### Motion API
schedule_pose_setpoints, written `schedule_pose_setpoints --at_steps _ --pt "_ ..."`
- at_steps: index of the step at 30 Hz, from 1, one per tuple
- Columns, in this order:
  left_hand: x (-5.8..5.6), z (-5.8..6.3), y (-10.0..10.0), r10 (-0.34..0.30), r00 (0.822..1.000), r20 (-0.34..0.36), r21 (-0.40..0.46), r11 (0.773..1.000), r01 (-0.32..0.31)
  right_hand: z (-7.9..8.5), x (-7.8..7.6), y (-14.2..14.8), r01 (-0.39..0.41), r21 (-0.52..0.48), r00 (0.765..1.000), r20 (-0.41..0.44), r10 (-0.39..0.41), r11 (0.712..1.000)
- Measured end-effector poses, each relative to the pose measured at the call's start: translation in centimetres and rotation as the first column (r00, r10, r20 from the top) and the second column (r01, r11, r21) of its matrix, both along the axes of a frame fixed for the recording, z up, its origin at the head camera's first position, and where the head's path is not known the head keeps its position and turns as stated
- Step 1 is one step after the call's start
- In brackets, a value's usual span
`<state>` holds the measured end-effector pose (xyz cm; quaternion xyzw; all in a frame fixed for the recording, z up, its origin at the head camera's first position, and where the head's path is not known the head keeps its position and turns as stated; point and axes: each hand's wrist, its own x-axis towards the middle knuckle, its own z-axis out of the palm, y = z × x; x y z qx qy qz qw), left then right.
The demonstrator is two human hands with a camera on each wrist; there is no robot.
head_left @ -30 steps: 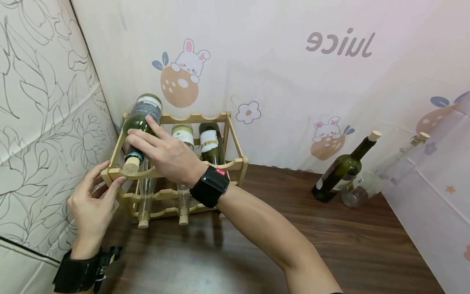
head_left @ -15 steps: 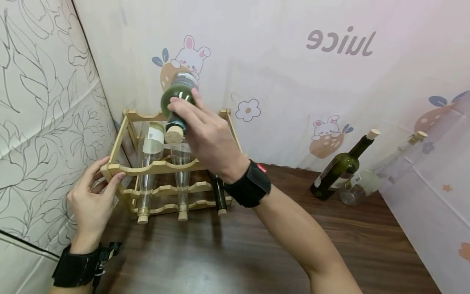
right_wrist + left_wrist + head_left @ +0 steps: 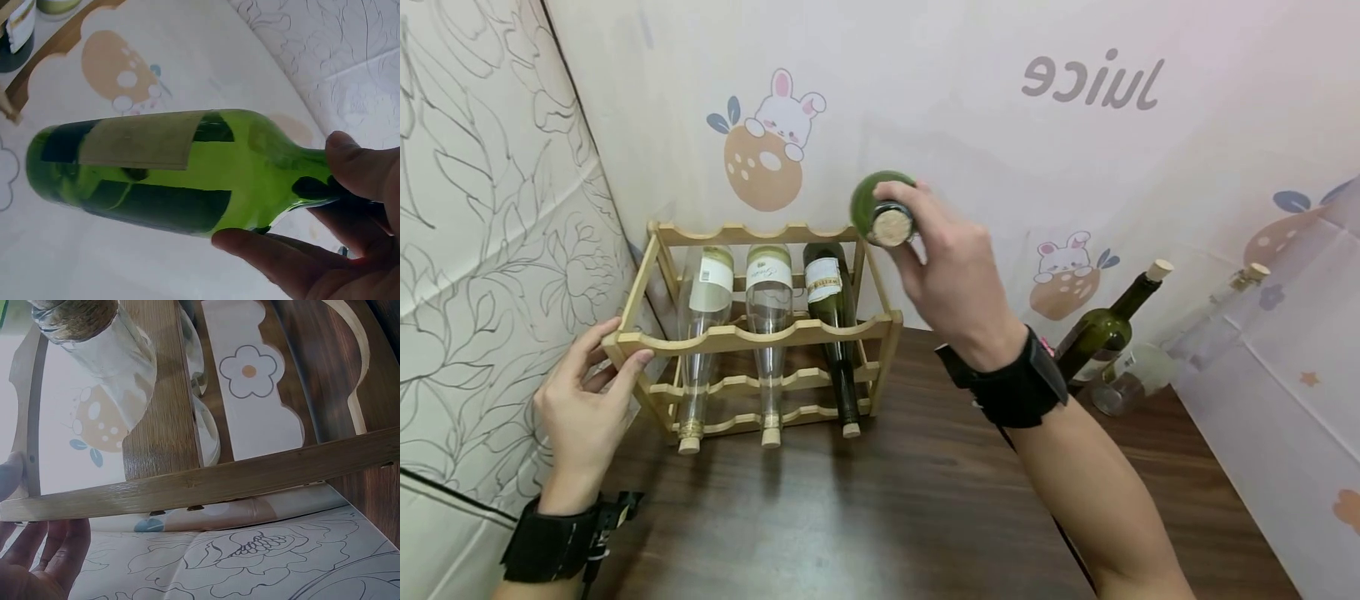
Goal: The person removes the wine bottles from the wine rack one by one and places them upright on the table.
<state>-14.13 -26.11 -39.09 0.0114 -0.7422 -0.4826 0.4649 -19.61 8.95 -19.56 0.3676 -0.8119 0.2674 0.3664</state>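
Observation:
High over the right end of the wooden wine rack (image 3: pixel 722 340), my right hand (image 3: pixel 958 267) grips a green wine bottle (image 3: pixel 140 162) by its neck. Its cork (image 3: pixel 892 227) faces the head camera, and the body points away toward the back wall. In the right wrist view thumb and fingers wrap the neck and shoulder. My left hand (image 3: pixel 583 400) holds the rack's front left corner, thumb in front and fingers behind. Beneath the rack's top rails lie two clear corked bottles (image 3: pixel 710 287) and a dark green bottle (image 3: pixel 827 292), necks toward me.
On the brown wood table (image 3: pixel 880 517), a corked green bottle (image 3: pixel 1093 337) stands at the right, partly behind my right wrist. Beside it is a clear corked bottle (image 3: pixel 1116 392). Printed cloth walls (image 3: pixel 955 125) close off the back and both sides.
My right hand has lifted the green wine bottle off the rack's top left and carried it right, beyond the rack's right end. The left hand has stayed at the corner.

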Motion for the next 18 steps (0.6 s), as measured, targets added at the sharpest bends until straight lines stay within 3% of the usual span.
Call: schedule_pose_setpoints --at_steps 5,11,18 --pt "-0.2 -0.1 -0.2 -0.001 1.000 -0.006 -0.001 1.000 0.001 0.3 -0.4 2.7 0.122 -0.024 0.988 0.097 -0.119 0.992" --pt "-0.2 -0.1 -0.1 0.002 1.000 -0.001 -0.001 1.000 -0.002 0.3 -1.6 5.4 0.233 -0.016 0.949 0.221 -0.223 0.972" --pt "-0.2 -0.1 0.1 0.004 1.000 0.002 0.004 1.000 -0.004 -0.2 -2.7 8.3 0.301 0.008 0.909 0.298 -0.290 0.954"
